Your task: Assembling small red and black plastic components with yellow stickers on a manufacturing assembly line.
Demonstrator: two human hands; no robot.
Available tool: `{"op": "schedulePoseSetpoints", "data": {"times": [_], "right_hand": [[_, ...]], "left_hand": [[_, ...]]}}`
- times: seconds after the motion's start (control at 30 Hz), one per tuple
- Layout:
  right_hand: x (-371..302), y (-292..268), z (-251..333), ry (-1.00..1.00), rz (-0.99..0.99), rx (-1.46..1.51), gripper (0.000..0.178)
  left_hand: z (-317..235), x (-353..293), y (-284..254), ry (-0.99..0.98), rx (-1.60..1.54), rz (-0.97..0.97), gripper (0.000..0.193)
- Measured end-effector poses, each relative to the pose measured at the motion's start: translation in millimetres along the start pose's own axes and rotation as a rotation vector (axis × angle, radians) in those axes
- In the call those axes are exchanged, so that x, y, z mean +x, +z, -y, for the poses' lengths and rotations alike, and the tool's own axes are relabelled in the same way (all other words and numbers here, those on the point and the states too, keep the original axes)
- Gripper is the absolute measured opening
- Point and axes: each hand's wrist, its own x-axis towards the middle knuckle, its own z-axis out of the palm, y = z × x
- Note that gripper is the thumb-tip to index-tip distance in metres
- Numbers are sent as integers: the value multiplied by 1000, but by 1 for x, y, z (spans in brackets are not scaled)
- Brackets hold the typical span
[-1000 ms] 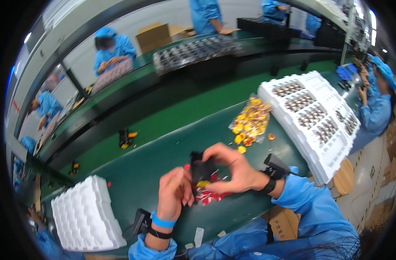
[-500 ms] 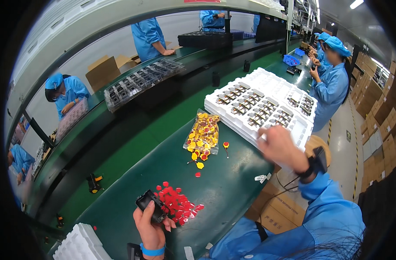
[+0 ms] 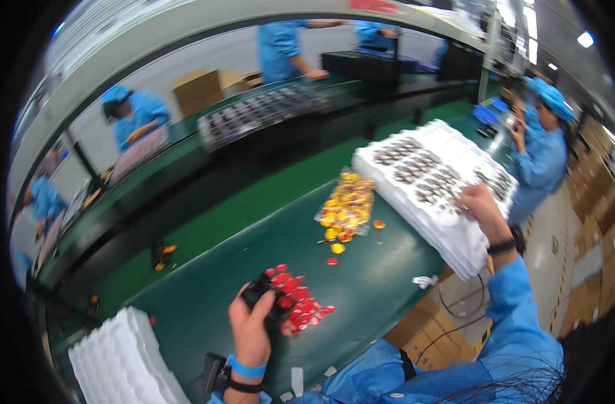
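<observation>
Black block (image 3: 256, 288), partly hidden, finger-clamped in left hand (image 3: 250, 330), long axis seemingly upper-left to lower-right; cannot tell finger closure of blurred right hand (image 3: 482, 209) at white tray (image 3: 422, 221).

A cardboard box (image 3: 197, 93) stands near a co-worker (image 3: 146, 109).

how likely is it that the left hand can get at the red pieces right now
Probably yes: the left hand is close beside the red pieces, though the black part it holds may hinder picking one up.
</observation>
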Motion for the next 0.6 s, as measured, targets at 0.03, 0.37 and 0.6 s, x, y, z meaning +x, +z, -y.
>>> {"op": "schedulePoseSetpoints", "data": {"times": [0.03,0.37,0.6], "right_hand": [[-15,7,4,-81,25,72,16],[-113,223,62,-323,580,224,17],[-111,261,86,-570,625,-3,22]], "left_hand": [[-1,2,3,-24,-13,52,26],[8,7,-5,59,182,-1,19],[14,6,-4,214,447,-66,24]]}}
